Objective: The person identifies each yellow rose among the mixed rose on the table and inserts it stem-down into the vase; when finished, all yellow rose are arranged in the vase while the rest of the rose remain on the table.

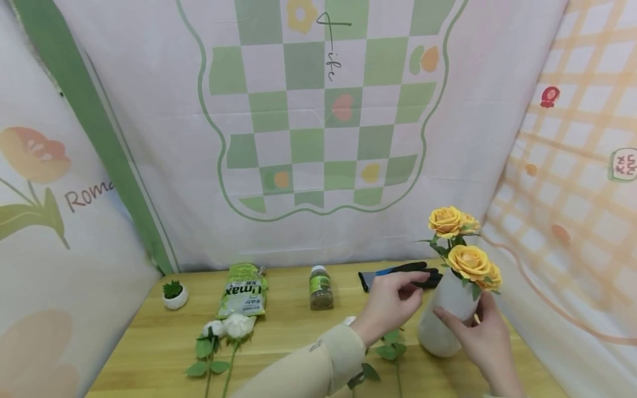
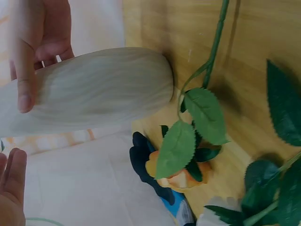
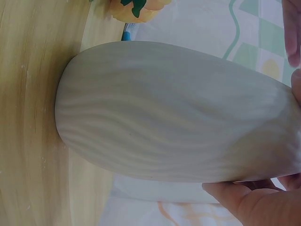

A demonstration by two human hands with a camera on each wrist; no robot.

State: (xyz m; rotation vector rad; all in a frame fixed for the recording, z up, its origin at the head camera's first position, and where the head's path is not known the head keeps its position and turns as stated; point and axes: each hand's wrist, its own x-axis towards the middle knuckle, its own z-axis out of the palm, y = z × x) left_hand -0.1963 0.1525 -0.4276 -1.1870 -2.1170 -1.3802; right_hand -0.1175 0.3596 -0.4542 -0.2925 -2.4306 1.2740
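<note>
A whitish vase (image 1: 440, 331) with wavy ridges stands at the right of the table, holding several yellow roses (image 1: 469, 262). My right hand (image 1: 487, 340) grips the vase near its neck, thumb on the near side and fingers round the far side. Left of the neck hovers my left hand (image 1: 395, 304), fingers relaxed and nothing held. The left wrist view shows that left hand (image 2: 11, 188) apart from the vase. Beneath my left forearm lie leafy stems (image 1: 390, 351), their blooms mostly hidden in the head view; an orange-yellow rose (image 2: 183, 179) shows beside the leaves in the left wrist view.
Two white roses (image 1: 239, 326) lie at the front left of the table. Behind them are a green-and-white Umax bag (image 1: 244, 293) and a small potted succulent (image 1: 175, 296). A lidded bottle (image 1: 320, 288) stands mid-back, and black-and-blue gloves (image 1: 408, 271) lie behind my left hand.
</note>
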